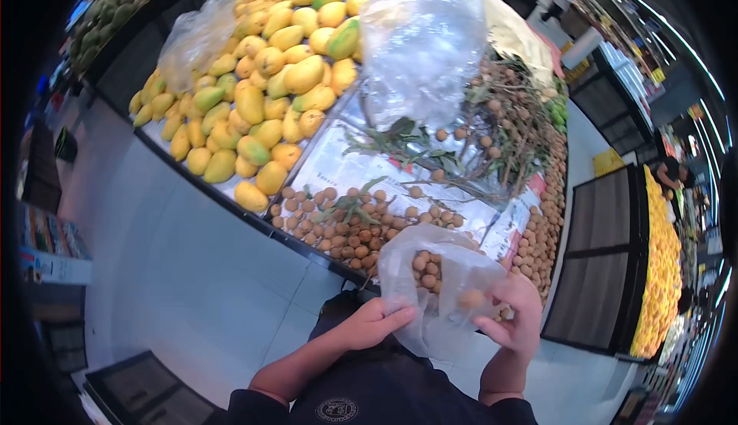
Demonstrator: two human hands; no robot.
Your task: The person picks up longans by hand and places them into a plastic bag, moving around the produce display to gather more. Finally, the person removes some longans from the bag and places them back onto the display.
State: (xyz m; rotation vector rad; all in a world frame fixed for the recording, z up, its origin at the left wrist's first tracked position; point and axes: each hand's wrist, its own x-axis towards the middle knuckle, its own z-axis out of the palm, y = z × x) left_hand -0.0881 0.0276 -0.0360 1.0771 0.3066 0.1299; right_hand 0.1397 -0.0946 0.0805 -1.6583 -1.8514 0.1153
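Observation:
A thin clear plastic bag (442, 340) hangs in front of my body at the stall's near edge, its mouth spread. My left hand (378, 323) is closed on the bag's left side, thumb on top of the film. At the right side of the mouth is my right hand (516, 313), thumb and fingers apart. Just off its fingertips a single round longan (471, 299) shows blurred in the bag's mouth. Beyond the bag lies a heap of brown longans (350, 233) with some leaves and stems. A few more longans (427, 270) show through the bag's opening.
Yellow mangoes (261, 102) fill the stall's left part. A large clear plastic sheet (423, 52) lies at the back, beside a pile of bare longan stems (507, 129). More longans (542, 229) line the right edge. A person (673, 173) stands at far right.

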